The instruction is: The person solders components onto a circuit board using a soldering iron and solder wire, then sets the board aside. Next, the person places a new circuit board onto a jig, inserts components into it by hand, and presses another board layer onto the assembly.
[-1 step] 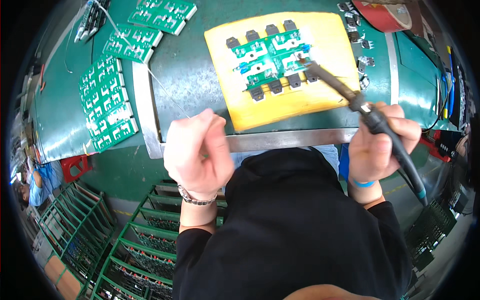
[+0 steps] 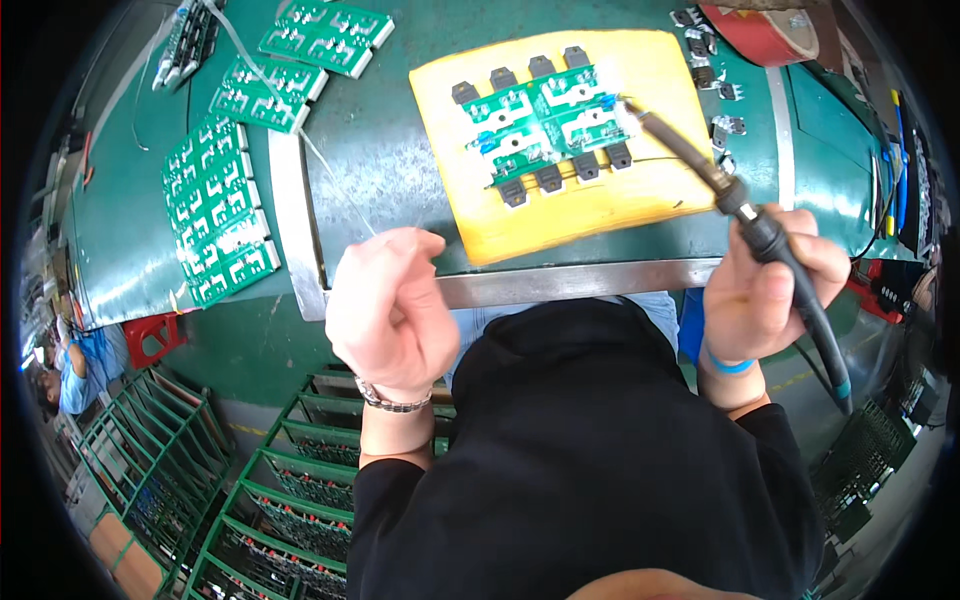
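While right hand (image 2: pixel 762 292) pinched iron (image 2: pixel 755 225) near board's (image 2: pixel 545 125) two o'clock, slipping risked scorching; left hand (image 2: pixel 392 310), fingers curled, grip unclear.

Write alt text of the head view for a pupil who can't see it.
A person's right hand holds a soldering iron, its tip near the right edge of a green circuit board on a yellow pad. A thin wire leads to the curled left hand; more green boards lie at the left.
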`<action>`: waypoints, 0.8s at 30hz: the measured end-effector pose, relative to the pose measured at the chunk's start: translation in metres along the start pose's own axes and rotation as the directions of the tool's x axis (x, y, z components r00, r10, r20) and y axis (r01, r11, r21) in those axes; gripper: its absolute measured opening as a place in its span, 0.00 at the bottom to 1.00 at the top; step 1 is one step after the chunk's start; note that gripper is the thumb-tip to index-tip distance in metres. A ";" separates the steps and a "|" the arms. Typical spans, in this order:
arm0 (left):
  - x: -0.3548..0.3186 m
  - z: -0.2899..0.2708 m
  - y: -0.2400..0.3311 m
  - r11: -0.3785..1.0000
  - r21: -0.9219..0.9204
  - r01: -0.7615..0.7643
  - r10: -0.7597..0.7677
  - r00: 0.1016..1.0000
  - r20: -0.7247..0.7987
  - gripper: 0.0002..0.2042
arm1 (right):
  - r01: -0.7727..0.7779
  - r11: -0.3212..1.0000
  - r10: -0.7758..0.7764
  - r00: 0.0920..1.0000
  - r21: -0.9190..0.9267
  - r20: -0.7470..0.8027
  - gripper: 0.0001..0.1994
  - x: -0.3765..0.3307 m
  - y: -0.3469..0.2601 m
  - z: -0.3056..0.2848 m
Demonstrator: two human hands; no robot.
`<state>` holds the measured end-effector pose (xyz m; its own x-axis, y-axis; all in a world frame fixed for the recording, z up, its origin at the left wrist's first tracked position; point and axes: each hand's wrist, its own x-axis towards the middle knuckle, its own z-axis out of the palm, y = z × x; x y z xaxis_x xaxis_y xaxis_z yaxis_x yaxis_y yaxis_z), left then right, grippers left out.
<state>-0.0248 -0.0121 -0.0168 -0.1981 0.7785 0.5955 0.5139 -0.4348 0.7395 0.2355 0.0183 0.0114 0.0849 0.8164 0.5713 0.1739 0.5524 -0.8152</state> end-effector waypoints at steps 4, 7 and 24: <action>0.038 -0.005 0.008 0.991 0.083 -0.106 0.088 0.977 0.195 0.13 | 0.097 0.972 -0.108 0.993 -0.212 -0.038 0.16 0.009 0.003 -0.019; 0.042 -0.016 0.000 0.996 0.002 -0.087 0.084 0.966 0.244 0.20 | 0.001 0.986 0.018 0.994 -0.166 0.109 0.11 0.002 -0.002 -0.015; 0.085 0.015 -0.020 0.936 0.282 -0.208 0.032 0.852 0.523 0.26 | 0.401 0.805 -0.164 0.858 -0.436 0.487 0.18 0.007 0.009 -0.003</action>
<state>-0.0393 0.0694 0.0143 0.2842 0.8860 0.3663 0.7582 -0.4416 0.4798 0.2409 0.0287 0.0082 -0.4336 0.6920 0.5772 0.6022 0.6990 -0.3857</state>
